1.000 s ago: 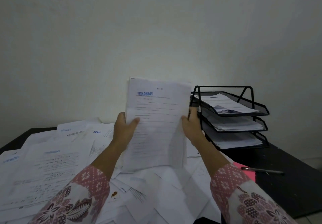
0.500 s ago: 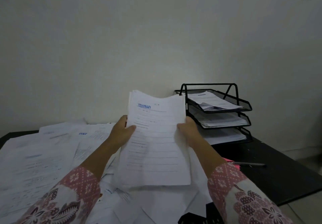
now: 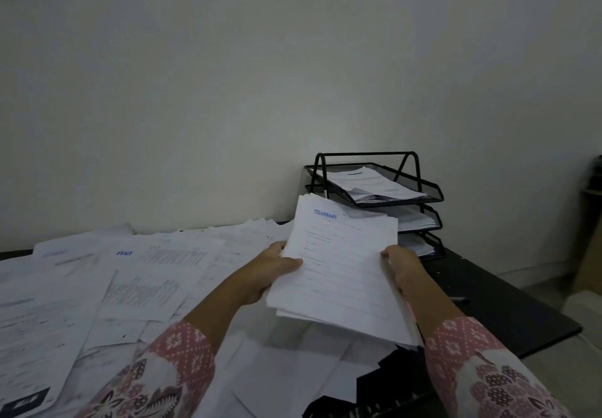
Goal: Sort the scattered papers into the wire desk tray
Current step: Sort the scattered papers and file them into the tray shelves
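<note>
Still far from finished, I judge: loose papers (image 3: 130, 287) cover most of the tabletop (image 3: 508, 307) nearest the person. Just beyond, the left hand (image 3: 267, 274) and right hand (image 3: 402, 266) each grip a side edge of a gathered stack (image 3: 338, 268), held above the tabletop. Farthest, the wire desk tray (image 3: 430, 186) already holds sheets on all three tiers.

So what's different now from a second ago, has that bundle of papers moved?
Yes. The stack of papers was held upright a second ago; now it is tipped flatter and lower, its top edge leaning toward the wire desk tray. The left hand and right hand still grip its two side edges. The scattered papers stay put, and the tray's tiers still hold sheets.
</note>
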